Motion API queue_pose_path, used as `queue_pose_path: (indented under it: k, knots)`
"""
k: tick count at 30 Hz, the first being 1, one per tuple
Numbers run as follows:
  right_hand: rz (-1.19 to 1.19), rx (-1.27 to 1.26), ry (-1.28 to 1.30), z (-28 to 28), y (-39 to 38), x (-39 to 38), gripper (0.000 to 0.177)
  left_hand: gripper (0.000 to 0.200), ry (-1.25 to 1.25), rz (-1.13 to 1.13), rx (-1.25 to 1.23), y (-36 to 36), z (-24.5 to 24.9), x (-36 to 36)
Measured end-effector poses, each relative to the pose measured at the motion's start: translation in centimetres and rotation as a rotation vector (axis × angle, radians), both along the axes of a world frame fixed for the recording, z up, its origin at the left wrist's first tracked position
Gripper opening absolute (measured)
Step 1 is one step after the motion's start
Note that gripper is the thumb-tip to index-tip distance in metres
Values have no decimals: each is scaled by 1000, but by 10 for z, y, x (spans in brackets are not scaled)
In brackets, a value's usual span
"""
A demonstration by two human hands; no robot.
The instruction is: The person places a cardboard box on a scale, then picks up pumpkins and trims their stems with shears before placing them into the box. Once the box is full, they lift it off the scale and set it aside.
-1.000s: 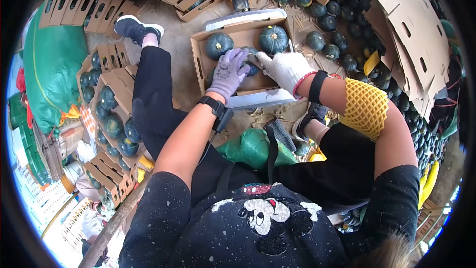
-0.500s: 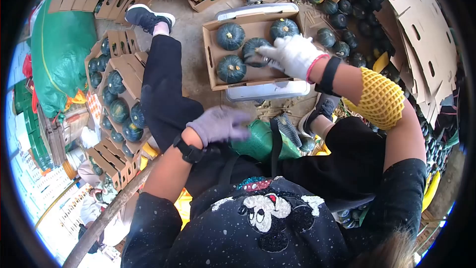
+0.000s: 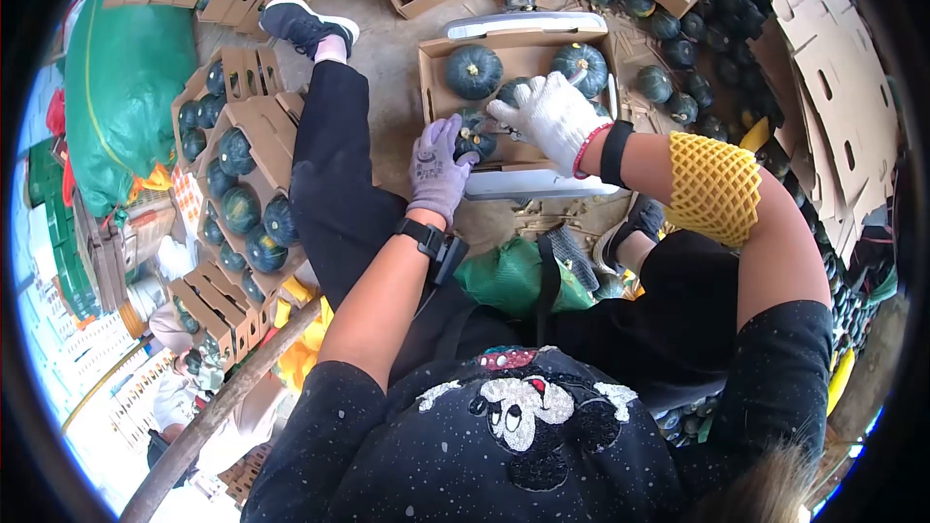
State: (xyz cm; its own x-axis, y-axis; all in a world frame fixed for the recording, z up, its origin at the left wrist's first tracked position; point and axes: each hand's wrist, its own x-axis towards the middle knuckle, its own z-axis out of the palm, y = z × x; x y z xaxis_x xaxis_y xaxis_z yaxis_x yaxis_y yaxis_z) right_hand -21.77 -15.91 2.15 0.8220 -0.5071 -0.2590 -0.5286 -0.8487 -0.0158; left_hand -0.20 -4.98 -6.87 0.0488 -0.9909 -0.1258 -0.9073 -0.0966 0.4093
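Lap and floor by it: a green bag (image 3: 513, 276) lies between the dark-trousered legs, below the box.
Left hand: in a purple glove (image 3: 438, 169), it cups the near-left pumpkin (image 3: 477, 134) between fingers and thumb — likely to keep it from rolling. The forearm reaches straight up from the elbow, palm down.
Right hand: in a white glove (image 3: 550, 124), it comes in from the side, elbow out wide, wrist level, fingers partly curled and narrow over the box. Whether they grip anything is hidden. A yellow foam net (image 3: 715, 189) wraps the arm, probably as padding against scrapes.
Pumpkins in box: the near-left one sits under the left hand; a middle one (image 3: 511, 92) is partly covered by the right. The far-left (image 3: 474, 72) and far-right (image 3: 579, 70) ones sit apart, stems up, perhaps spaced to fit one layer.
Box: a shallow cardboard box (image 3: 430, 87), resting on what looks like a scale (image 3: 528, 24) — presumably so its load can be weighed.
Left side: filled boxes (image 3: 257, 150) and a big green sack (image 3: 126, 116).
Right side: loose pumpkins (image 3: 654, 83) and flat cardboard (image 3: 823, 68).
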Motion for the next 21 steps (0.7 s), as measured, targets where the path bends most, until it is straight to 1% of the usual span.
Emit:
queue_pose_path:
  k: [1,4,8,10,11,12,14,15,16,17,18,19,20,21]
  knots:
    - [4,0,-2,-4,-2,1,40,79,28,-19,-57,2,-7,4]
    - [61,-1,-37,-20,-8,2,39,79,88,-49,-105,2,0,6]
    - [105,-74,-86,-22,-8,3,41,75,127,-24,-101,-1,-5,6]
    - [59,87,10,-20,-6,9,44,70,128,-16,-52,-1,-4,8]
    - [2,173,-17,-18,-1,9,44,70,124,-15,-48,-1,-2,9]
    - [3,174,-19,-15,5,10,44,68,107,-24,-42,-3,0,10]
    - [-166,323,-12,-7,14,10,42,67,91,-33,-39,-5,2,9]
    - [-199,411,-2,-6,12,11,47,65,93,-41,-30,-8,2,10]
    - [-201,406,-7,-9,9,10,47,64,92,-51,-23,-9,2,11]
    - [-191,521,-29,-5,6,11,54,64,88,-54,-28,-10,5,10]
    - [-181,638,-51,-3,6,11,61,57,53,-61,-34,-10,7,7]
    - [-197,645,42,0,4,10,64,50,20,-69,-37,-8,9,5]
    - [-201,644,37,1,5,7,64,50,17,-74,-38,-8,2,6]
    - [-204,636,7,2,4,4,62,43,179,-22,-79,-11,-8,11]
